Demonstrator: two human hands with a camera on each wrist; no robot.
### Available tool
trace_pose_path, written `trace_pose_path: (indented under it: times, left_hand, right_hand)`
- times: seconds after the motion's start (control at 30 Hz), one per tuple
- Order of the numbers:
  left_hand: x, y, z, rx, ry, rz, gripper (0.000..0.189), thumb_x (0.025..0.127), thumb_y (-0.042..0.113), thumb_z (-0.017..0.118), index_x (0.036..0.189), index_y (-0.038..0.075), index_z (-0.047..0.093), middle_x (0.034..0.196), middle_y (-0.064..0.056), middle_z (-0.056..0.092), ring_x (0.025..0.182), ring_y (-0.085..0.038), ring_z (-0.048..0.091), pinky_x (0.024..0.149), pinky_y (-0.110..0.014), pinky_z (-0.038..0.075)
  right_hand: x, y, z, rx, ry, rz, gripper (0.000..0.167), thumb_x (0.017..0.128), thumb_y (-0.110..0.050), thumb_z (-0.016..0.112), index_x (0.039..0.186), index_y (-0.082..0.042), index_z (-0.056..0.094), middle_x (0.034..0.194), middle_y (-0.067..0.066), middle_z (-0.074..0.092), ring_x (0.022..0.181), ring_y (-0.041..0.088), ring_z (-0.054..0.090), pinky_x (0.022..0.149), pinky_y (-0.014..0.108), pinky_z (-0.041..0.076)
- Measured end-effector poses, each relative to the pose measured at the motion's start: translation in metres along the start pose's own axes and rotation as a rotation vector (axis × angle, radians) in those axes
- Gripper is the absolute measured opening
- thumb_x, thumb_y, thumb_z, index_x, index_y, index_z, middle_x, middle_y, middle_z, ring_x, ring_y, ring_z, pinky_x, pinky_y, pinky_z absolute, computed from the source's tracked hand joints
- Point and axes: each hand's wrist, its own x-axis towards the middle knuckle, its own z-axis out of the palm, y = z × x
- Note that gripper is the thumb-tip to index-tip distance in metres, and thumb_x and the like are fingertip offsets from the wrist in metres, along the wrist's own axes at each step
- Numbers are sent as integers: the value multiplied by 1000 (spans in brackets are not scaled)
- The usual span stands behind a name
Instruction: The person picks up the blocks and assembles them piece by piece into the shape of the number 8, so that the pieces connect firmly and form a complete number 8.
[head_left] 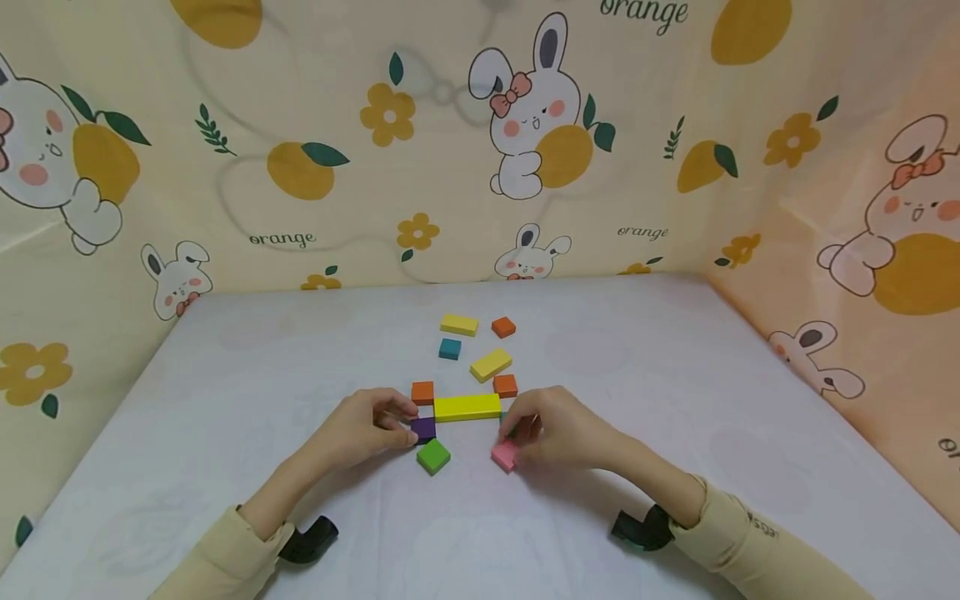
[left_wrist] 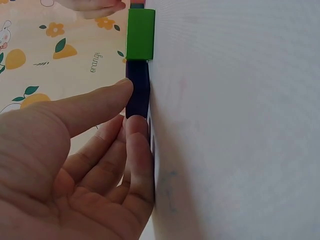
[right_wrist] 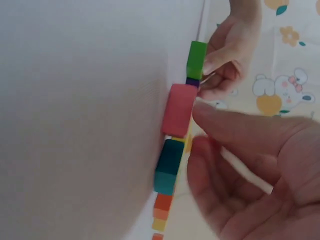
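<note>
My left hand [head_left: 375,429] is at the purple block [head_left: 423,430], its thumb and index finger pinching it where it lies on the table. A green block [head_left: 433,457] sits turned at an angle just in front of the purple one. On the other side, my right hand [head_left: 558,429] has its thumb tip at the edge of a pink block [right_wrist: 180,110]. Its bent fingers are beside a teal block [right_wrist: 169,165], with a gap between thumb and index finger. A long yellow block [head_left: 467,407] lies between both hands.
Orange blocks [head_left: 423,392] lie near both far corners of the long yellow block. Farther back are two shorter yellow blocks [head_left: 491,365], a blue-teal block [head_left: 450,349] and another orange block [head_left: 503,327]. A patterned cloth [head_left: 450,208] hangs behind the white table [head_left: 300,342].
</note>
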Motion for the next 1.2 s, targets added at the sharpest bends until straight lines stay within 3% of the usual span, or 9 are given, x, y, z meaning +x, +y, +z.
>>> trace_pose_path:
  times: [0.27,0.43,0.73,1.2]
  left_hand:
    - [1,2,0,5,4,17,27,82,13,82,106,14,70,97,3,67,80,-16,61,78,-32,52]
    - [2,1,0,12,11,9,27,81,14,82,105,15,70,97,4,66,80,-16,61,78,-32,52]
    - [1,0,-1,15,12,4,27,81,14,83,104,15,70,98,4,67,80,-16,61,79,-31,52]
    - [-1,0,-1,0,-1,16,27,81,14,82,106,14,70,98,3,67,81,-16,61,78,-32,52]
  right_hand:
    - [-16,-3,1,64,259,116,19,74,-15,88,86,-10,74,78,-5,66,71,14,60,65,28,54]
    - [-24,-5,9,136,336,178,19,74,-16,88,86,-10,75,78,-6,67,71,15,62,67,28,55]
    - [-25,-6,27,188,348,187,22,73,-17,89,86,-10,73,77,-3,66,72,17,60,67,28,52]
    - [-22,-5,31,134,296,201,18,73,-11,88,82,-11,72,74,-6,64,68,15,60,64,26,53]
